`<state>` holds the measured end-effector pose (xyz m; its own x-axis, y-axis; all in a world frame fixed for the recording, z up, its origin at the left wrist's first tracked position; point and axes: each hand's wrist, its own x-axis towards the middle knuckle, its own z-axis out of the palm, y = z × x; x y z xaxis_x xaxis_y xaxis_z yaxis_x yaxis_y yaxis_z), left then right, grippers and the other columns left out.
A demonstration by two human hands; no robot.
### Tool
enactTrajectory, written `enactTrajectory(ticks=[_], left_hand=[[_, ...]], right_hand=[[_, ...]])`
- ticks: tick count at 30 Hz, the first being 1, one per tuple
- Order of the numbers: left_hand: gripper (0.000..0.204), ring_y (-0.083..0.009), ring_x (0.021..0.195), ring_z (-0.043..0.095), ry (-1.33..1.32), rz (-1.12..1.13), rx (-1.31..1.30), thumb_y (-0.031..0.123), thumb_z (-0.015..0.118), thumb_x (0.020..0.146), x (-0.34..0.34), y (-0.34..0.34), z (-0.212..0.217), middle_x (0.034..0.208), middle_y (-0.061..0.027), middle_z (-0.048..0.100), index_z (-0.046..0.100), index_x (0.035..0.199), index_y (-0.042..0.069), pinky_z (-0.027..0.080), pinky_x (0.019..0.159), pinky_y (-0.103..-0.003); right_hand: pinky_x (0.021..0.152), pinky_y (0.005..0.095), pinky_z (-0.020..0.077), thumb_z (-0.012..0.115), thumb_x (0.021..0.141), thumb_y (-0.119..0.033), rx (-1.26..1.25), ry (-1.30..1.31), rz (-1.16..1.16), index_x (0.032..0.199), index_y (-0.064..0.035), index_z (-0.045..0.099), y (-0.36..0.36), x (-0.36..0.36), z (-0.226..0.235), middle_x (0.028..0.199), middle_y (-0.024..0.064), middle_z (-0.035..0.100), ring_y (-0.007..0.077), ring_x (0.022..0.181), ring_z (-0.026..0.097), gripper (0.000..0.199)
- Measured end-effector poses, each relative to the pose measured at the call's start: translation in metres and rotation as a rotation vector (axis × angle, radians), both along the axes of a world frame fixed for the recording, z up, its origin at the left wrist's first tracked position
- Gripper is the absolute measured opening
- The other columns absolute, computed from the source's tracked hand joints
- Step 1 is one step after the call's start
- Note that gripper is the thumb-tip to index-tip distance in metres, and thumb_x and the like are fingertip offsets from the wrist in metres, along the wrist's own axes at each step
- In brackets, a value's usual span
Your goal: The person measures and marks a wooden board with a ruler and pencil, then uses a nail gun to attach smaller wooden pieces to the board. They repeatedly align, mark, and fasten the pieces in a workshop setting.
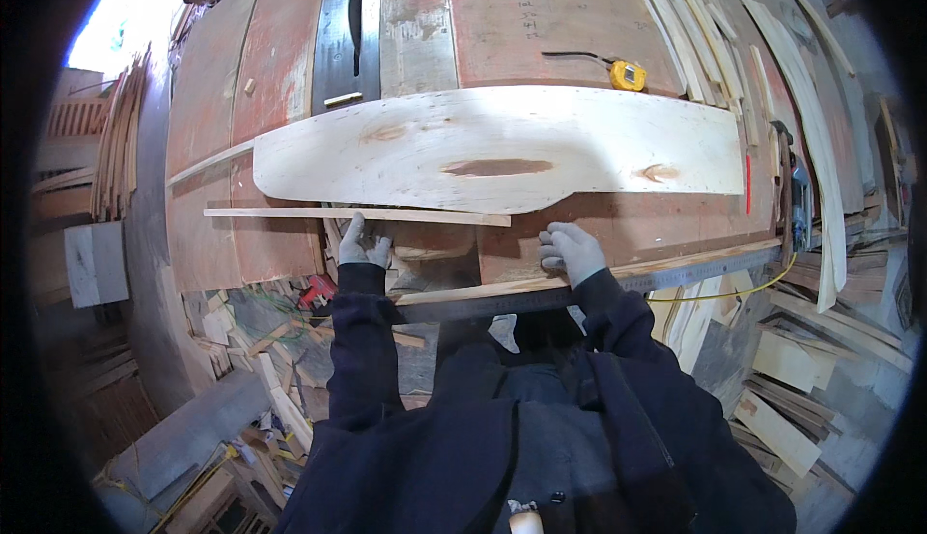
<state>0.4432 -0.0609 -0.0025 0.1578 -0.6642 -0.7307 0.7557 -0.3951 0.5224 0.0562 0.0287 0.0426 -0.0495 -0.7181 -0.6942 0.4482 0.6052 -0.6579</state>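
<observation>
My gloved left hand is at the near edge of a narrow wooden strip. Its fingertips touch the strip, and the thumb stands apart from them. The gloved right hand is to the right of the strip's end, over the reddish bench board. Its fingers are loosely bent toward the left, with nothing visible in them. Just beyond the strip lies a large pale plywood panel with a curved near edge and dark knots. Between my forearms and toward the right, a long metal ruler runs along a wooden batten at the bench's near edge.
A yellow tape measure lies beyond the panel. Farther back is a dark metal plate with a slot. A red pencil-like stick lies by the panel's right end. Long strips line the right side; wood offcuts litter the floor.
</observation>
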Motion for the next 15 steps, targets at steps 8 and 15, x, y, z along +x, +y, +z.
enactTrajectory(ticks=[8, 15], left_hand=[[0.031, -0.0337, 0.118, 0.057, 0.200, 0.017, -0.136, 0.019, 0.071, 0.091, 0.003, -0.018, 0.000, 0.121, -0.0117, 0.065, 0.062, 0.119, 0.010, 0.048, 0.101, -0.058], [0.026, -0.0284, 0.105, 0.060, 0.057, 0.111, 0.032, 0.014, 0.075, 0.084, -0.009, -0.028, 0.003, 0.109, -0.0080, 0.065, 0.063, 0.107, 0.011, 0.050, 0.093, -0.050]], right_hand=[[0.061, 0.0393, 0.0575, 0.056, 0.098, -0.025, 0.080, 0.092, -0.231, 0.111, -0.0024, 0.054, -0.055, -0.022, -0.011, 0.091, 0.0128, 0.055, 0.0283, 0.075, 0.065, 0.026], [0.059, 0.0379, 0.0575, 0.056, 0.099, -0.029, 0.227, 0.116, -0.304, 0.114, 0.0009, 0.056, -0.069, -0.023, 0.007, 0.093, 0.0144, 0.057, 0.0286, 0.073, 0.065, 0.034]])
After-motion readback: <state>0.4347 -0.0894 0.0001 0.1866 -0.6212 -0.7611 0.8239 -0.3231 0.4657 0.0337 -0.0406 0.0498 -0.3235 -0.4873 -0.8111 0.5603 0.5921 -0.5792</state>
